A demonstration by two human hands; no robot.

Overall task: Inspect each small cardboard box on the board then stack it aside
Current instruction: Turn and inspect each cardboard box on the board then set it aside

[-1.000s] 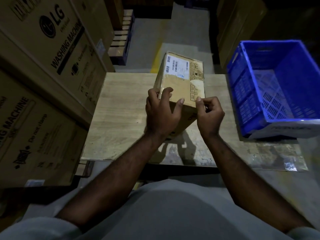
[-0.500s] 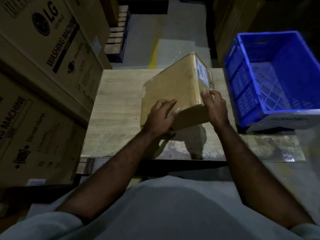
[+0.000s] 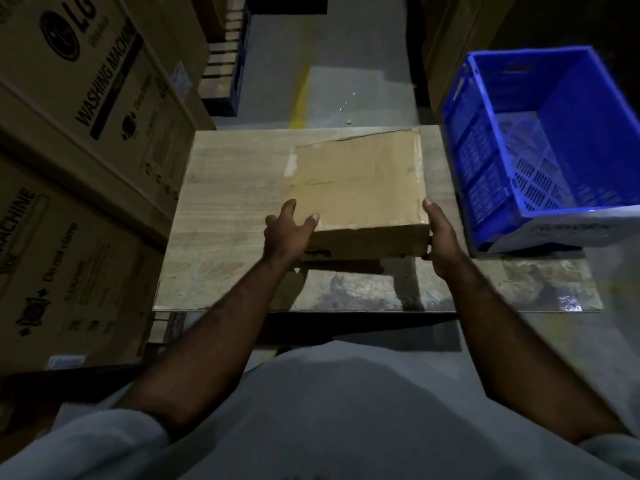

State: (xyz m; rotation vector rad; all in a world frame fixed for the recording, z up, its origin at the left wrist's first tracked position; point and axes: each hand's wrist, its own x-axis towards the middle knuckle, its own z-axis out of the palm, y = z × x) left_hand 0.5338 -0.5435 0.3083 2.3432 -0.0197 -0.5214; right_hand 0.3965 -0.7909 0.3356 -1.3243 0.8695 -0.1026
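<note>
**A:** Where did we find the small brown cardboard box (image 3: pixel 356 188)?

**B:** We found it over the middle of the pale wooden board (image 3: pixel 228 209). Its broad, plain face was turned up toward us, and no label showed on that face. Its near edge was raised, for we saw a dark shadow on the board right under it. Whether the far edge touched the board, we could not tell.

**A:** And the hands?

**B:** Both gripped it. The left hand (image 3: pixel 287 233) was curled round the near left corner, with the thumb on the top face and a finger along the left side. The right hand (image 3: pixel 440 240) clasped the near right corner, thumb laid along the top edge and palm against the right side. Its fingers were hidden from us beneath the box.

**A:** What did we note around it?

**B:** A blue plastic crate (image 3: pixel 485 161) with perforated walls stood to the right, apart from the box. We could not tell whether it rested on the board or beside it. To the left, large cardboard cartons (image 3: pixel 97 109) printed "WASHING MACHINE" rose just beside the board's left edge. Beyond the board we saw grey floor (image 3: pixel 363 91) with a yellow stripe (image 3: pixel 300 95). At the bottom, both bare forearms came out of a grey shirt (image 3: pixel 329 410).
</note>
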